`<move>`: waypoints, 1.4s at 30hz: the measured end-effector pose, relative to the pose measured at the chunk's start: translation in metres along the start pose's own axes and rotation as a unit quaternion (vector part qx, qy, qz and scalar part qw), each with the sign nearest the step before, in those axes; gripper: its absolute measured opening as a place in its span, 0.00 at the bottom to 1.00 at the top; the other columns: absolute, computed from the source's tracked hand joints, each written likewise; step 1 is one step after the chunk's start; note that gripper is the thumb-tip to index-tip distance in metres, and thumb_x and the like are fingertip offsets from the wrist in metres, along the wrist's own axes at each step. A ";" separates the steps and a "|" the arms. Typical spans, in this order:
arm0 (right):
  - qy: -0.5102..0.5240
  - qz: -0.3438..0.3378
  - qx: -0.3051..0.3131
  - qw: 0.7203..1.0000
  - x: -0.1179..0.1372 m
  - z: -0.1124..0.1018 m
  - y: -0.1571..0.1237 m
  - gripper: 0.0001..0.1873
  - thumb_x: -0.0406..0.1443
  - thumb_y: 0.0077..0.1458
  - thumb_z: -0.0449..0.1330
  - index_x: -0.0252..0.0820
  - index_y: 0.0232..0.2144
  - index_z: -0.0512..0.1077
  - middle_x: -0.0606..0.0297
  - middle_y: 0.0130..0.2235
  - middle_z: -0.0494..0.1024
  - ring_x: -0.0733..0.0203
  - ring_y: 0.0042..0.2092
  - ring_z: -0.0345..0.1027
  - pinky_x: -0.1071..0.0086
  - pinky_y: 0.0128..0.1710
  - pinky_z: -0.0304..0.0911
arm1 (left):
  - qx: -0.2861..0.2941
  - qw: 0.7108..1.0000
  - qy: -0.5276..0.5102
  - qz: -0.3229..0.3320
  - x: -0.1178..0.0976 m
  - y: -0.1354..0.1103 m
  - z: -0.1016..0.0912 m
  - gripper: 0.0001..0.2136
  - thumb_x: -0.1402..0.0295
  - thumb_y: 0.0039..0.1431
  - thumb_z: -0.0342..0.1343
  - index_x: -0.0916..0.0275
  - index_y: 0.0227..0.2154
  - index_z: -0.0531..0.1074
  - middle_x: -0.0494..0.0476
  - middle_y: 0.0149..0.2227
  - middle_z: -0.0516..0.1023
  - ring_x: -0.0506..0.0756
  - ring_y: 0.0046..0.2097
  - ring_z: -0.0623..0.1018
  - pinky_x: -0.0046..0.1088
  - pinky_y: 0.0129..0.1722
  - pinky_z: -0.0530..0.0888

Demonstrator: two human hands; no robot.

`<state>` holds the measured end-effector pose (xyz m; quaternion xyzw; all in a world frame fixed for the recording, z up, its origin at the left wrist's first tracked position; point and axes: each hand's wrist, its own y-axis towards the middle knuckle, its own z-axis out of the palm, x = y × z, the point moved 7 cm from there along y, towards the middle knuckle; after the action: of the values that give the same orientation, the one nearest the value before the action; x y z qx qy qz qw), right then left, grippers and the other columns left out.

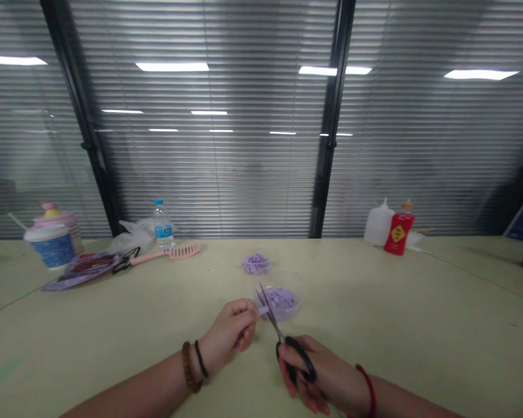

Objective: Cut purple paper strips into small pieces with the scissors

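My left hand (232, 332) pinches a small purple piece (264, 311) between thumb and fingers. My right hand (318, 376) grips black-handled scissors (283, 339), blades open around that piece. Just beyond the blades sits a clear shallow dish (294, 312) holding several purple cut bits (281, 299). A second small heap of purple bits (255, 263) lies farther back on the pale table (375, 325).
At the back left stand a blue cup (52, 244), a pink container (61, 219), a purple packet (81, 268), a pink comb (169, 253) and a water bottle (163, 225). At the back right stand a white glue bottle (378, 222) and a red bottle (398, 233). Glass wall with blinds behind.
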<state>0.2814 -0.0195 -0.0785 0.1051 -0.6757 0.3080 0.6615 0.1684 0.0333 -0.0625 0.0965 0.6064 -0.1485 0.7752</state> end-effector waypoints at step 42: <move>0.002 0.029 -0.050 0.998 -0.001 -0.020 -0.004 0.29 0.58 0.44 0.50 0.35 0.24 0.62 0.68 0.19 0.67 0.76 0.11 0.54 0.83 0.06 0.43 | -0.081 0.991 0.074 0.071 -0.010 0.012 -0.026 0.13 0.61 0.51 0.52 0.63 0.21 0.59 0.43 0.15 0.59 0.42 0.14 0.57 0.18 0.13 0.52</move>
<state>0.3000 -0.0122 -0.0792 0.0514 -0.6914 0.2932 0.6583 0.1465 0.0542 -0.0596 0.0865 0.6638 -0.0358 0.7420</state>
